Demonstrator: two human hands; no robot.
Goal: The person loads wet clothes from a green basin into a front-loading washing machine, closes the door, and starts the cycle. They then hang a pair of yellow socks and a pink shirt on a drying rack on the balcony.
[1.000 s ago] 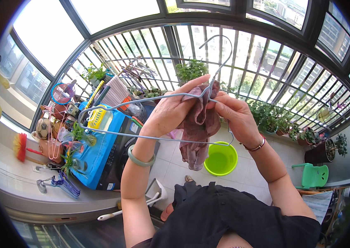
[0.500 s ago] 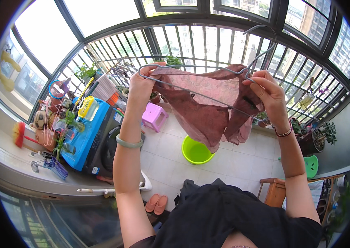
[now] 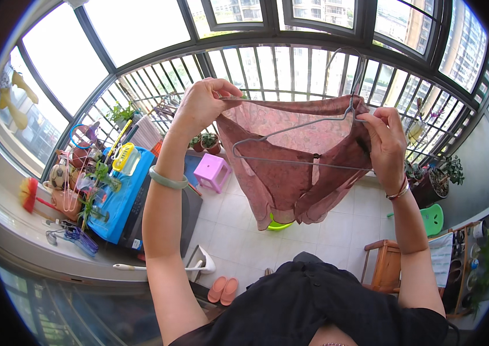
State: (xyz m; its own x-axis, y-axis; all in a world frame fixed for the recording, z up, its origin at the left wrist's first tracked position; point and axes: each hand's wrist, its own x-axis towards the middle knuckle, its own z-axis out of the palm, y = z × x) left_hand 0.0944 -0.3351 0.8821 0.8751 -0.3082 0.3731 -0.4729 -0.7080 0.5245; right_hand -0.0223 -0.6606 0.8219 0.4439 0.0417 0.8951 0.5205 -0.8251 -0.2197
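A sheer reddish-brown garment (image 3: 287, 184) with a faint pattern hangs spread out in front of me at chest height. My left hand (image 3: 204, 104) pinches its upper left corner between thumb and fingers. At its upper right edge, my right hand (image 3: 386, 141) is closed on the garment and the right side of a grey wire hanger (image 3: 290, 160). The hanger lies tilted across the garment's near face, its left end free of my left hand and its hook pointing up beside the window bars. Folds hide part of the garment's right side.
Beneath the garment, a lime-green basin (image 3: 279, 225) is mostly hidden. A purple stool (image 3: 212, 172) stands left of it. Further left are a blue-topped washing machine (image 3: 118, 199) and potted plants. A wooden chair (image 3: 384, 262) and green stool (image 3: 432, 219) are at right. Barred windows run ahead.
My left hand has let go of the hanger's left end and now grips the garment's corner. The hanger's left end has dropped, and the garment is spread wider and hangs lower.
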